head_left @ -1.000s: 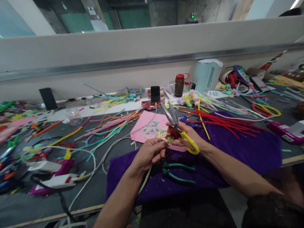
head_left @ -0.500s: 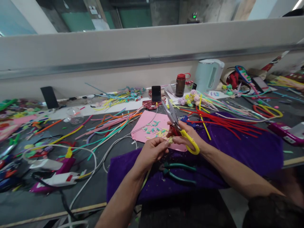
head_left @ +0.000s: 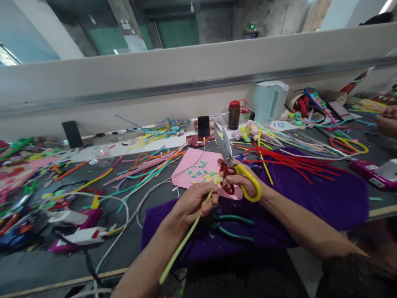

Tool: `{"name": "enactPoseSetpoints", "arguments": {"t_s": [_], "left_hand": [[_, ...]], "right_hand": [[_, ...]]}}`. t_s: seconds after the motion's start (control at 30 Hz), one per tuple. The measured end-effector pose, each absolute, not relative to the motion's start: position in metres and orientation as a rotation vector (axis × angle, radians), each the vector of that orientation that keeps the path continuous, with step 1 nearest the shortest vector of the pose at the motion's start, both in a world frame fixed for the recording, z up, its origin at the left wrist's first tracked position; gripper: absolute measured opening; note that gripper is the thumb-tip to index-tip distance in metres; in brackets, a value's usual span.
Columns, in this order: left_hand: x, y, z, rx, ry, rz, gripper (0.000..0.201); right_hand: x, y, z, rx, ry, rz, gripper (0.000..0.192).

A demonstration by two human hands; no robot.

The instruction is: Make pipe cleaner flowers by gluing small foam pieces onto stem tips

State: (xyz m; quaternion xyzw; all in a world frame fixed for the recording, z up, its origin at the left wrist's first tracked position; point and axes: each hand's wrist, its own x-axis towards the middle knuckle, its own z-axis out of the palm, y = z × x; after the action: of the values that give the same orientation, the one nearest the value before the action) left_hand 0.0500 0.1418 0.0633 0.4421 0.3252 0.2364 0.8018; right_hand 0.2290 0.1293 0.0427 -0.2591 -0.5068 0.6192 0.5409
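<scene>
My left hand pinches a pale yellow-green pipe cleaner near its upper end, where a small yellow fuzzy cluster sits at the fingertips. The long stem slants down toward my left forearm. In my right hand is a pair of scissors with yellow and red handles, blades pointing up and away and slightly apart. The right fingers are close to the yellow cluster; whether they touch it I cannot tell. Under my hands lie green-handled pliers on a purple cloth, with a pink sheet bearing snipped bits just beyond.
Red pipe cleaners lie to the right, mixed colours to the left. A phone, a bottle and a kettle stand along the back. White cables cross the left side. Another person's hand shows at far right.
My left hand has turned, so the pipe cleaner's stem now shows in full and the yellow cluster faces up. The scissors stay in my right hand. Another person's hand has appeared at far right.
</scene>
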Motion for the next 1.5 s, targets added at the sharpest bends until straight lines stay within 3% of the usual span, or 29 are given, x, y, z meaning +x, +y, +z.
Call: {"name": "enactPoseSetpoints", "arguments": {"t_s": [0.43,0.73,1.17,1.5], "left_hand": [[0.055,0.15,0.04,0.989,0.752,0.507,0.028],[0.055,0.145,0.039,1.165,0.925,0.75,0.038],[0.056,0.151,0.034,1.088,0.89,0.787,0.035],[0.05,0.152,0.039,0.888,0.866,0.866,0.028]], "right_hand": [[0.223,0.131,0.042,-0.783,-1.263,1.379,0.055],[0.22,0.136,0.028,-0.901,-1.337,1.309,0.052],[0.221,0.136,0.018,-0.76,-1.444,1.164,0.052],[0.223,0.135,0.023,-0.885,-1.402,1.075,0.051]]}}
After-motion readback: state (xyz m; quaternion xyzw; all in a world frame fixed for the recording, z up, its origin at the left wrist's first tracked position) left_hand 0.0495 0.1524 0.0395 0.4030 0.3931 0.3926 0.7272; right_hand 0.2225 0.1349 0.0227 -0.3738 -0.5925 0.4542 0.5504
